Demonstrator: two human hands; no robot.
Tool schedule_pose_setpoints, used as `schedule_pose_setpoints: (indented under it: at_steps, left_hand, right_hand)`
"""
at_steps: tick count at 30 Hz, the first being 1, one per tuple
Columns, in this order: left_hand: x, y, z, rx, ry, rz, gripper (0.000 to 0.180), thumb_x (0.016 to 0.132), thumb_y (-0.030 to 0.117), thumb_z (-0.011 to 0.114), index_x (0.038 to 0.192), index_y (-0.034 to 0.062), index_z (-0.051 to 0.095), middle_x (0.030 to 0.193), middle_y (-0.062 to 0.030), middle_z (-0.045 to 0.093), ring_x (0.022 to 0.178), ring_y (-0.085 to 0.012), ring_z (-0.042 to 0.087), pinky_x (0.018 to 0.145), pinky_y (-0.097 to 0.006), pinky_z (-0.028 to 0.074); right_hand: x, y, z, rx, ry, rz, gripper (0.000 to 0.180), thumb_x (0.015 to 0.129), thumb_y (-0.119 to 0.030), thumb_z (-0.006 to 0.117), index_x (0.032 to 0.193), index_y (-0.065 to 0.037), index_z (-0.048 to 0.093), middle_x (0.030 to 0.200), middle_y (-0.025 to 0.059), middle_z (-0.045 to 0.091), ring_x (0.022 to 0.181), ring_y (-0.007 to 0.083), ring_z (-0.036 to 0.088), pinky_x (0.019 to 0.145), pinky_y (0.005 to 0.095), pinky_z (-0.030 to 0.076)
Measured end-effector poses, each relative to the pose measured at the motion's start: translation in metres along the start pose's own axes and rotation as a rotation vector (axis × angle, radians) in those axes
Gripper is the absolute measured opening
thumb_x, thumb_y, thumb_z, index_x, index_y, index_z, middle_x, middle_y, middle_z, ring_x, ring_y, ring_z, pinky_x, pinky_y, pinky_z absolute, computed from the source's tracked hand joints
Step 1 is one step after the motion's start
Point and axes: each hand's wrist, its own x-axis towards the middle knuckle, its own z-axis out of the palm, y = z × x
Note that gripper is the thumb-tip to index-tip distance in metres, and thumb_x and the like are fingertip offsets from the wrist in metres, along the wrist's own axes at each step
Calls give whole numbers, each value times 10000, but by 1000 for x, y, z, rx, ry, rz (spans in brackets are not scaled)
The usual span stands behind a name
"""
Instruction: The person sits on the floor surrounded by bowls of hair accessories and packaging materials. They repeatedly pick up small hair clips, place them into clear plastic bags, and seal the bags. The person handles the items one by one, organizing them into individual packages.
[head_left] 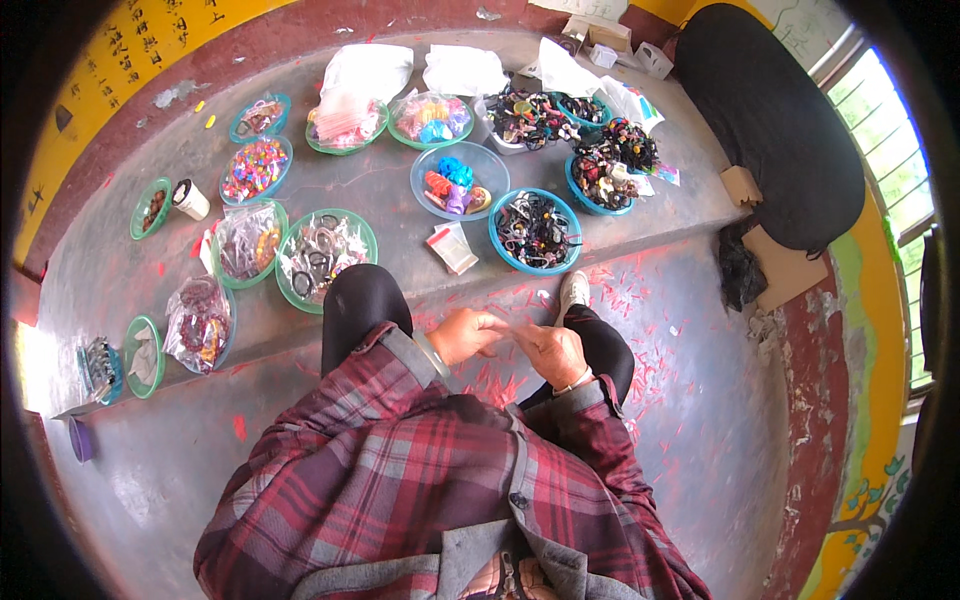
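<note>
My left hand point(462, 336) and my right hand point(553, 354) are close together above my lap, fingertips pinched toward each other. Something thin and pale seems to span the gap between them, too blurred to name. Beyond my hands, on the raised grey ledge, a blue basin point(493, 243) holds dark hair ties with small coloured beads. Beside it lies a small stack of clear plastic bags point(452, 248) with a red edge. By my left knee, a green basin point(372, 238) contains bagged pieces in white, black and pink.
A clear blue bowl point(420, 202) holds colourful bundles. More basins of small goods stand around, including one of bright beads point(255, 170) and several of hair ties point(605, 180). A white cup point(190, 200) lies tilted at left. Red scraps point(640, 380) litter the floor. The ledge edge crosses before my knees.
</note>
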Motion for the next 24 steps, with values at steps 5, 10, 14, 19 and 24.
schedule_pose_setpoints:
  at_steps: [5,10,14,19,24]
  left_hand:
    - [9,-22,-3,-113,91,-15,219,864,116,513,1009,-38,570,917,-99,612,796,-156,599,701,-294,515]
    - [15,-33,-2,-100,130,65,214,872,133,502,983,-31,583,867,-87,621,754,-147,601,690,-287,503]
    - [18,-35,-1,-25,127,60,215,877,130,490,983,-29,587,854,-76,617,747,-137,596,690,-284,502]
    - [16,-30,-1,-37,114,44,211,877,112,484,994,-30,587,861,-67,612,760,-124,588,682,-282,502]
    - [16,-30,3,-95,176,38,201,865,87,499,1002,-34,582,910,-84,601,793,-128,577,681,-260,489]
  right_hand:
    - [3,-13,6,-203,134,59,51,736,-166,573,760,-138,609,633,83,543,564,280,565,468,374,435]
    - [6,-21,14,-219,181,-3,22,710,-112,558,719,-109,578,727,79,534,592,277,563,499,366,448]
    - [5,-16,25,-87,116,94,64,722,-78,547,773,-77,587,736,105,551,644,297,573,551,378,456]
    - [7,-7,31,167,33,288,107,720,-105,541,809,-60,582,784,134,609,710,317,597,601,374,476]
    - [7,2,32,241,-92,366,123,724,-119,570,831,-63,592,807,117,617,731,320,597,626,365,478]
